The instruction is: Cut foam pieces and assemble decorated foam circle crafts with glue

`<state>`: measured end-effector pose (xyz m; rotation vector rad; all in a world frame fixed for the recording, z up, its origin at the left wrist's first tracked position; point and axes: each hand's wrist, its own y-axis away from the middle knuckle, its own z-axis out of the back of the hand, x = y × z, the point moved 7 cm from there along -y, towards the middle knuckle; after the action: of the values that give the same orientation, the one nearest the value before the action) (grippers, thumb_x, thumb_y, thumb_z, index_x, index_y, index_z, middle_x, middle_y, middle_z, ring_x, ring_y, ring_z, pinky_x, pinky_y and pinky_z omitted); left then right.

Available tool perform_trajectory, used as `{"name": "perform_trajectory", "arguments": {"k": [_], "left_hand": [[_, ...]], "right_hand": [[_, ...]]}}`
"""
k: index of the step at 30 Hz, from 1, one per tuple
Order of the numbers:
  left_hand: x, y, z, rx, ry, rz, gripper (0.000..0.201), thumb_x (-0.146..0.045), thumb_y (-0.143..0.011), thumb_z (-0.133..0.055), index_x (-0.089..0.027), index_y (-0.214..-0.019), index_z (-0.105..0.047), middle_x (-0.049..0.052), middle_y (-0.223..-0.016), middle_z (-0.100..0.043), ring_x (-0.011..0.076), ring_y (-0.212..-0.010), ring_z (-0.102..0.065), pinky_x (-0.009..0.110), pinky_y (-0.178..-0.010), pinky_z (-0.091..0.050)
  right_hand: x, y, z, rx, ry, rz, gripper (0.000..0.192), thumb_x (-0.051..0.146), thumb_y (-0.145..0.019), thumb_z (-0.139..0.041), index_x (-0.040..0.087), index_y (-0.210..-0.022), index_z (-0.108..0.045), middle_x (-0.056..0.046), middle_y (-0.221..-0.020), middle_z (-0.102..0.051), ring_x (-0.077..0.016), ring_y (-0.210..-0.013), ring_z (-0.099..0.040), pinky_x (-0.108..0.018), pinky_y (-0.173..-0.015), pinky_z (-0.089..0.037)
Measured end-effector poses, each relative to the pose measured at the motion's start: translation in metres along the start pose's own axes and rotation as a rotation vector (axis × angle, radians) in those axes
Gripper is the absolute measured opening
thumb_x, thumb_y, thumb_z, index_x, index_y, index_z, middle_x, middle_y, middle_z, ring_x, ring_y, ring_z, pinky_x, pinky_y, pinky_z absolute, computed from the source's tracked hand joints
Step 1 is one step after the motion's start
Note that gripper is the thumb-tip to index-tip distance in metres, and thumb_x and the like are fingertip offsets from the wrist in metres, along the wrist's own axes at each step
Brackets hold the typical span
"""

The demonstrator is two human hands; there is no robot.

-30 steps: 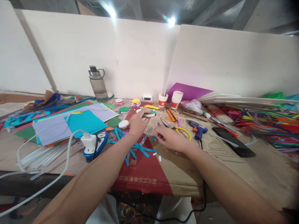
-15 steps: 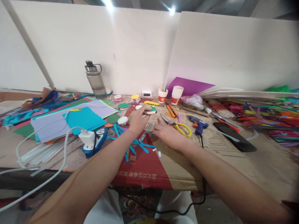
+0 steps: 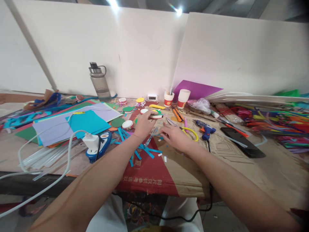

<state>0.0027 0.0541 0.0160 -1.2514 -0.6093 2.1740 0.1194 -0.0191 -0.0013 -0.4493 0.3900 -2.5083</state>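
- Blue paper strips (image 3: 145,151) lie mid-desk (image 3: 241,174), light and floppy; best pinched near an end.
- Left hand (image 3: 143,125) curls onto a round white disc (image 3: 155,115).
- Right hand (image 3: 175,139) pinches a small strip bit, grip unclear.

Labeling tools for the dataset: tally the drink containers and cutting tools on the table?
Water bottle: 1
Paper cups: 2
Scissors: 1
Utility knives: 2
Total: 6

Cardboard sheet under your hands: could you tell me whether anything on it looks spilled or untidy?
Yes: cut blue paper strips lie scattered at all angles across the red-and-brown cardboard sheet, just below the left hand and right hand.
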Motion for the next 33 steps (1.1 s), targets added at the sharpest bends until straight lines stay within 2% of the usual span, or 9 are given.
{"name": "perform_trajectory", "arguments": {"k": [4,7,10,13,17,24,33], "left_hand": [[-0.001,0.000,0.002,-0.009,0.001,-0.003,0.028,-0.004,-0.074,-0.058,-0.020,-0.095,-0.067,0.002,-0.102,-0.074,0.0162,-0.097,-0.069,0.032,-0.091,-0.054],[-0.007,0.001,0.001,0.012,0.055,-0.059,0.026,-0.004,-0.074,-0.057,-0.020,-0.093,-0.066,0.003,-0.102,-0.074,0.0161,-0.099,-0.068,0.032,-0.091,-0.054],[-0.016,0.003,0.000,0.042,0.072,-0.155,0.024,-0.004,-0.075,-0.058,-0.020,-0.091,-0.064,0.005,-0.106,-0.073,0.0164,-0.103,-0.067,0.033,-0.094,-0.052],[-0.022,0.004,-0.003,0.090,0.054,-0.217,0.022,-0.005,-0.075,-0.059,-0.021,-0.089,-0.064,0.005,-0.109,-0.072,0.0169,-0.107,-0.066,0.036,-0.097,-0.050],[-0.028,0.006,-0.006,0.131,0.080,-0.253,0.017,-0.008,-0.076,-0.061,-0.021,-0.086,-0.063,0.006,-0.107,-0.072,0.0176,-0.106,-0.066,0.037,-0.098,-0.050],[-0.032,0.009,-0.013,0.227,0.156,-0.266,0.014,-0.011,-0.078,-0.060,-0.021,-0.087,-0.065,0.006,-0.105,-0.073,0.0173,-0.104,-0.067,0.036,-0.097,-0.050],[-0.029,0.009,-0.014,0.239,0.149,-0.219,0.017,-0.010,-0.077,-0.058,-0.021,-0.089,-0.065,0.005,-0.106,-0.073,0.0169,-0.103,-0.067,0.034,-0.096,-0.049]], "right_hand": [[-0.003,0.005,0.024,-0.185,-0.141,-0.049,0.010,0.012,-0.083,-0.054,0.019,-0.082,-0.060,-0.002,-0.076,-0.062,-0.0135,-0.069,-0.055,-0.025,-0.066,-0.043],[-0.012,0.012,0.047,-0.362,-0.264,-0.129,0.008,0.013,-0.081,-0.055,0.020,-0.082,-0.059,0.001,-0.070,-0.060,-0.0115,-0.062,-0.052,-0.023,-0.061,-0.041],[-0.024,0.019,0.064,-0.522,-0.361,-0.179,0.004,0.017,-0.082,-0.056,0.021,-0.081,-0.058,0.002,-0.071,-0.059,-0.0119,-0.064,-0.053,-0.025,-0.062,-0.043],[-0.035,0.023,0.071,-0.613,-0.445,-0.203,0.002,0.021,-0.082,-0.058,0.021,-0.082,-0.060,-0.001,-0.082,-0.063,-0.0135,-0.071,-0.056,-0.027,-0.067,-0.046],[-0.039,0.023,0.069,-0.634,-0.480,-0.210,0.003,0.024,-0.081,-0.063,0.021,-0.082,-0.065,-0.001,-0.083,-0.064,-0.0142,-0.071,-0.056,-0.028,-0.066,-0.046],[-0.027,0.020,0.065,-0.627,-0.469,-0.200,0.006,0.024,-0.082,-0.065,0.022,-0.079,-0.070,-0.002,-0.081,-0.067,-0.0162,-0.075,-0.059,-0.030,-0.070,-0.048],[-0.026,0.018,0.058,-0.598,-0.512,-0.228,0.005,0.022,-0.079,-0.067,0.022,-0.079,-0.072,-0.001,-0.078,-0.067,-0.0142,-0.069,-0.058,-0.028,-0.066,-0.047]]}}
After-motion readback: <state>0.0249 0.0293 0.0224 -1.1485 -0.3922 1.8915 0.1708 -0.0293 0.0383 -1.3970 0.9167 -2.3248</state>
